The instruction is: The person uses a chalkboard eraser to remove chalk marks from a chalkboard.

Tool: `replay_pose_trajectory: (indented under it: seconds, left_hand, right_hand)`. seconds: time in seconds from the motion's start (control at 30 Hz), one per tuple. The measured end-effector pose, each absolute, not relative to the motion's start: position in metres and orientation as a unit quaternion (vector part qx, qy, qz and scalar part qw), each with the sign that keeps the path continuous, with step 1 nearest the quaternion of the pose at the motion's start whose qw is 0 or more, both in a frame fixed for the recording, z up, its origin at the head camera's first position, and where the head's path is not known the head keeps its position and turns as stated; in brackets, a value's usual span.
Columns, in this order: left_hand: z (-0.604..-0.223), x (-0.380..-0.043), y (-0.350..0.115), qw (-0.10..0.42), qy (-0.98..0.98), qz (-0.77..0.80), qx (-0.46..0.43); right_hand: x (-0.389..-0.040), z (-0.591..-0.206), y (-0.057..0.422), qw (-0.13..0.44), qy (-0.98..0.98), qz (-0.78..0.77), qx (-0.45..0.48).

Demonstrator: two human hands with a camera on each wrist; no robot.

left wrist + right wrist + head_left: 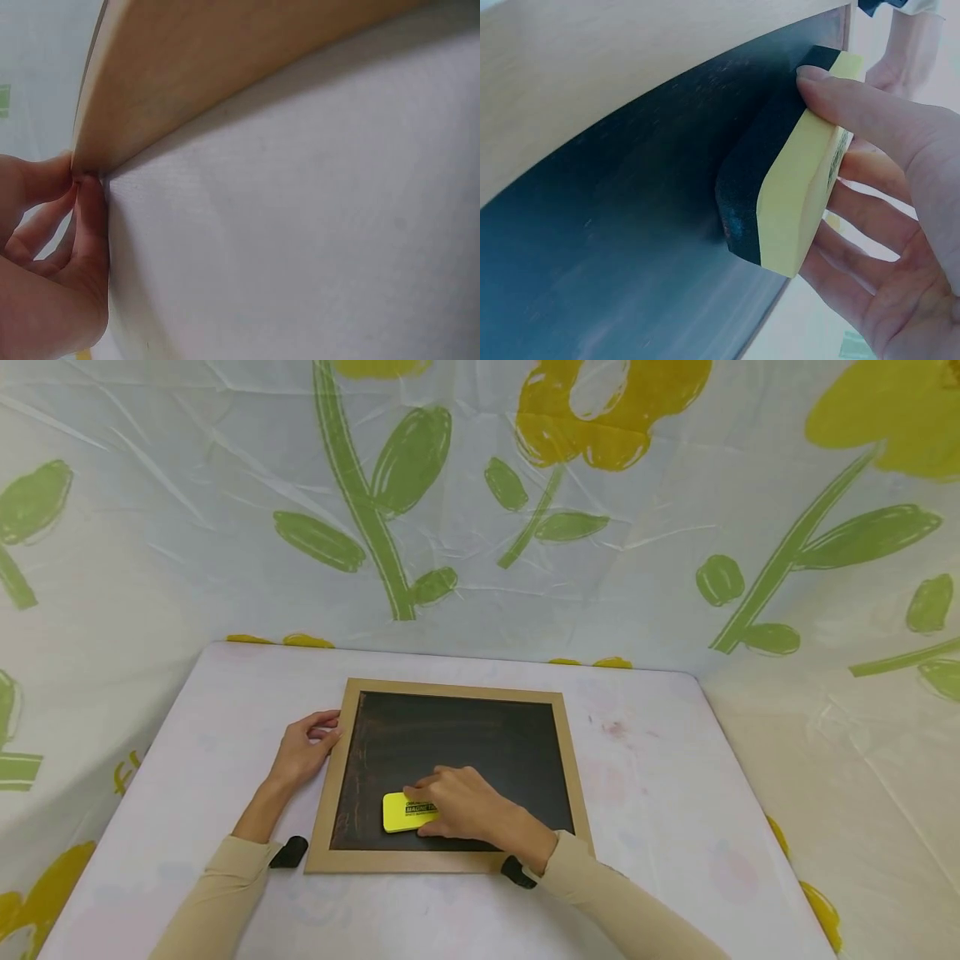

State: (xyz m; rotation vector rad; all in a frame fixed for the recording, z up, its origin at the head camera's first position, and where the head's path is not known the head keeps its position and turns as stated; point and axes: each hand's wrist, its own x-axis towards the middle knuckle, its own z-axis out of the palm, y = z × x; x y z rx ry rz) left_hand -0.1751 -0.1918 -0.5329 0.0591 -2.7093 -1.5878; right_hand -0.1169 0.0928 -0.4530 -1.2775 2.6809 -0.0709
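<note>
A small chalkboard with a light wooden frame lies on the table, faint smears along its left side. My left hand is at the frame's left edge, thumb and fingers pinching the wooden rim in the left wrist view. With my right hand I grip a yellow board eraser over the lower left of the black surface. In the right wrist view the eraser shows a black felt side turned to the board, the thumb on one long side and fingers on the other.
The table has a pale cloth with faint prints. A white curtain with green leaves and yellow flowers hangs behind and at both sides. Black wrist straps sit at both cuffs, close to the board's lower edge.
</note>
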Motion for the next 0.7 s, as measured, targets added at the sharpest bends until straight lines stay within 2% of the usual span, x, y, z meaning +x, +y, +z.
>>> replay_pose_trajectory:
  seconds: [0.7]
  left_hand:
    - [-0.531,-0.179,-0.192,-0.007,-0.858,-0.513,0.028]
  right_hand:
    - [-0.116,-0.452,0.147,0.086,0.922,-0.048,-0.375]
